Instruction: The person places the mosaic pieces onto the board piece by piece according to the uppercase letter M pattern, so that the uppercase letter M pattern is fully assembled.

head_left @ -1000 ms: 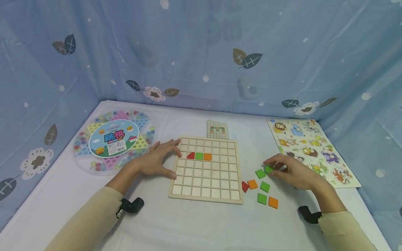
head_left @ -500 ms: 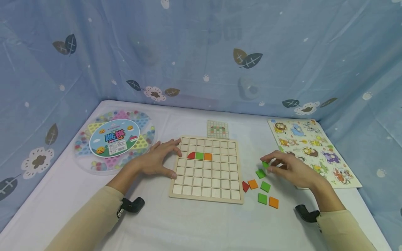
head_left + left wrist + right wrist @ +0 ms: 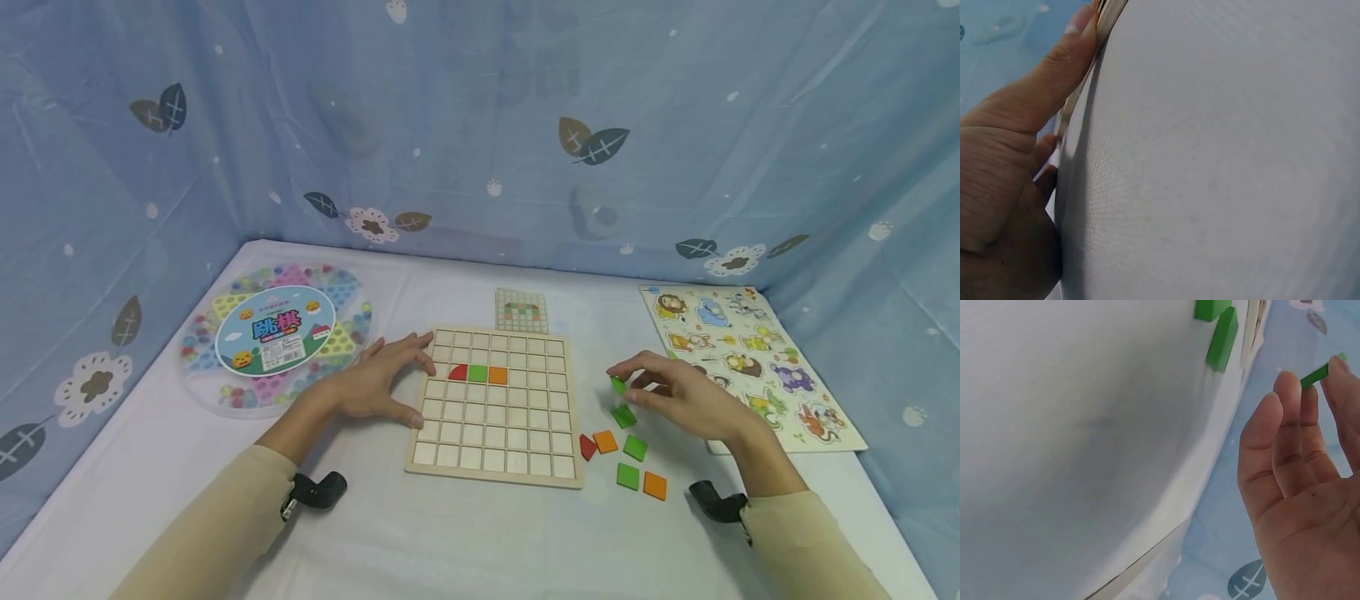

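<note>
My left hand (image 3: 371, 385) rests its spread thumb and fingers along the left edge of the wooden grid board (image 3: 495, 481). In the board's third row lie a red quarter-round piece (image 3: 458, 372), a green tile (image 3: 477, 374) and an orange tile (image 3: 497, 376), side by side. Above the table, right of the board, my right hand (image 3: 678, 396) pinches a green square tile (image 3: 1315, 376) between thumb and fingertips. Just below it lies another green tile (image 3: 623, 416). Nearby are more green tiles, orange tiles (image 3: 655, 486) and a red piece (image 3: 587, 447).
A small pattern card (image 3: 522, 311) lies behind the board. On the left stands a round Chinese checkers box (image 3: 275, 331) with a clear rim. An animal peg puzzle (image 3: 757, 367) lies at the right. Blue patterned cloth (image 3: 480, 150) hangs behind the white-covered table.
My right hand has lifted the green tile and carried it leftward, toward the board. The left hand stays at the board's edge.
</note>
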Available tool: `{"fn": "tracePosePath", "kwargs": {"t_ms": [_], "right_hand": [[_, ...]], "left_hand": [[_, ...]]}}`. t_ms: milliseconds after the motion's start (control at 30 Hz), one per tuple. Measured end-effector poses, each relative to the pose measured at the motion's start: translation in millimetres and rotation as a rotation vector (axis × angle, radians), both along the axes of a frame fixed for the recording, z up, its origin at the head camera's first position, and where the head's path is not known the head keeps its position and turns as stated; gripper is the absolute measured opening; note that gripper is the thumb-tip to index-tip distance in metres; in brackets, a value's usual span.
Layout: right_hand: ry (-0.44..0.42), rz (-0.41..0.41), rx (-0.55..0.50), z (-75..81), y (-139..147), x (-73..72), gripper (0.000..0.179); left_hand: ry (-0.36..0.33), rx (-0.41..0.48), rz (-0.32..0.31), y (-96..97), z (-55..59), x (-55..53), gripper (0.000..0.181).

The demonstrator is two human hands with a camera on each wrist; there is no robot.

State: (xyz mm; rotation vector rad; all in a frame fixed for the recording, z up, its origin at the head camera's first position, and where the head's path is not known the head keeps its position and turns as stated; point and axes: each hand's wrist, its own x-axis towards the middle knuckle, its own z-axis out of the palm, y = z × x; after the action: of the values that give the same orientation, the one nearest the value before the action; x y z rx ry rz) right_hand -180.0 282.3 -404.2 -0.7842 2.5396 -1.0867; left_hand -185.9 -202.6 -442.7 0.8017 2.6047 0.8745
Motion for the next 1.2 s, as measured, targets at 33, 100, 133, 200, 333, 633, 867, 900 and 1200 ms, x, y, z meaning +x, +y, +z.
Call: {"fn": "tracePosePath", "kwargs": {"t_ms": [33, 100, 133, 200, 333, 633, 867, 900, 1200], "right_hand": [[-0.011, 0.001, -0.009, 0.5, -2, -0.6, 0.033], [-0.026, 0.008, -0.024, 1.6, -6, -1.6, 0.032], [-0.033, 0.009, -0.031, 2.1, -8, -2.3, 0.032], [-0.042, 0.017, -0.042, 2.7, -13, -4.3, 0.032], [-0.055, 0.037, -0.047, 3.4, -21, -9.6, 0.032], [-0.028, 0.109, -0.097, 5.0, -36, -19.0, 0.032], [-0.021, 0.137, -0.16, 5.6, -44, -22.8, 0.031], [-0.021, 0.135, -0.164, 5.8, -45, -23.3, 0.03], [-0.031, 0.135, -0.168, 7.4, -59, -28.6, 0.032]], "left_hand": [[0.0, 0.001, 0.0, -0.2, 0.1, 0.3, 0.066], [-0.002, 0.003, 0.002, -0.4, 0.9, 0.7, 0.066], [-0.002, 0.005, 0.002, -0.5, 1.3, 1.0, 0.066], [-0.004, 0.008, 0.005, -0.7, 2.6, 1.1, 0.066], [-0.003, 0.013, 0.009, -1.9, 3.0, 1.3, 0.065], [-0.004, 0.011, -0.001, -2.5, 0.6, 1.6, 0.066], [-0.004, 0.006, -0.002, -1.0, 0.2, 0.0, 0.066], [-0.005, 0.004, -0.002, -0.9, 0.3, -0.1, 0.066], [-0.005, -0.005, -0.001, 0.1, -0.5, -0.8, 0.066]]}}
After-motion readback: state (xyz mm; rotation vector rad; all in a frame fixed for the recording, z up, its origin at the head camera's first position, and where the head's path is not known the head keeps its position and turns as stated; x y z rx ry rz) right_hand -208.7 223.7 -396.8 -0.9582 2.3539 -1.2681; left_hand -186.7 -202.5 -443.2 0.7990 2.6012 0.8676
